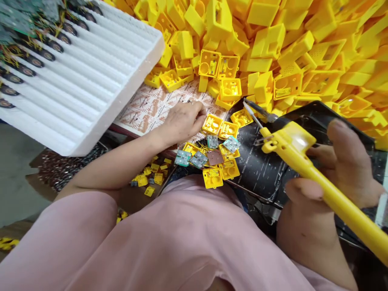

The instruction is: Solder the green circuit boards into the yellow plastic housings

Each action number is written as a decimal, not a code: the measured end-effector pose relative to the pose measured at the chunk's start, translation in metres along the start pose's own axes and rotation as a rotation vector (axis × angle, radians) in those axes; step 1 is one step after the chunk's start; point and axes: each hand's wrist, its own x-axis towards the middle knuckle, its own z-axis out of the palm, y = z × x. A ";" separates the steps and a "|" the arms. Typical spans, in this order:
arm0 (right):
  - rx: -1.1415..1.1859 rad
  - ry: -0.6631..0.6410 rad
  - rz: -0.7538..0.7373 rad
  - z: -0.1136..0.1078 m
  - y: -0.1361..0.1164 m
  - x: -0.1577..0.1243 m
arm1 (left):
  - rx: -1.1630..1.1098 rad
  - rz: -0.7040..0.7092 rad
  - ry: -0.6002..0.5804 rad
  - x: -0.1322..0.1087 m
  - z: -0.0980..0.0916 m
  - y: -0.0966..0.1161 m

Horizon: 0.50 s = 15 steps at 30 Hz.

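In my right hand (348, 169) is a yellow solder-feed soldering gun (298, 137). Its dark iron tip and thin white feed tube point up and left, toward the yellow plastic cases. My left hand (184, 119) rests closed on the patterned board, fingers curled under, beside an open yellow case (212, 124); anything inside its grip is hidden. Just below that case lies a cluster of open yellow cases (212, 178) with small circuit boards (199, 159) and thin wires. A brown board (215, 157) sits among them.
A big heap of yellow cases (269, 40) fills the back and right. At left, a white foam tray (121, 60) holds wired circuit boards with round black speakers (33, 60). A black sheet (260, 173) covers the worktop below the gun. Small yellow parts (148, 178) lie lower down.
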 end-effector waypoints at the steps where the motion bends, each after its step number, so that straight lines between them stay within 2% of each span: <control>1: -0.017 0.085 -0.004 0.000 0.002 -0.005 | 0.026 -0.005 -0.008 0.002 0.001 0.002; 3: -0.030 0.149 -0.008 0.005 0.006 -0.013 | 0.065 -0.014 -0.029 0.006 0.002 0.005; 5: 0.013 0.041 0.026 0.014 0.005 -0.020 | 0.095 -0.029 -0.054 0.008 0.003 0.008; 8: 0.034 -0.109 -0.019 0.027 0.000 -0.025 | 0.132 -0.034 -0.078 0.009 0.002 0.010; 15: 0.053 -0.151 -0.138 0.040 -0.007 -0.019 | 0.135 -0.031 -0.081 0.008 0.001 0.010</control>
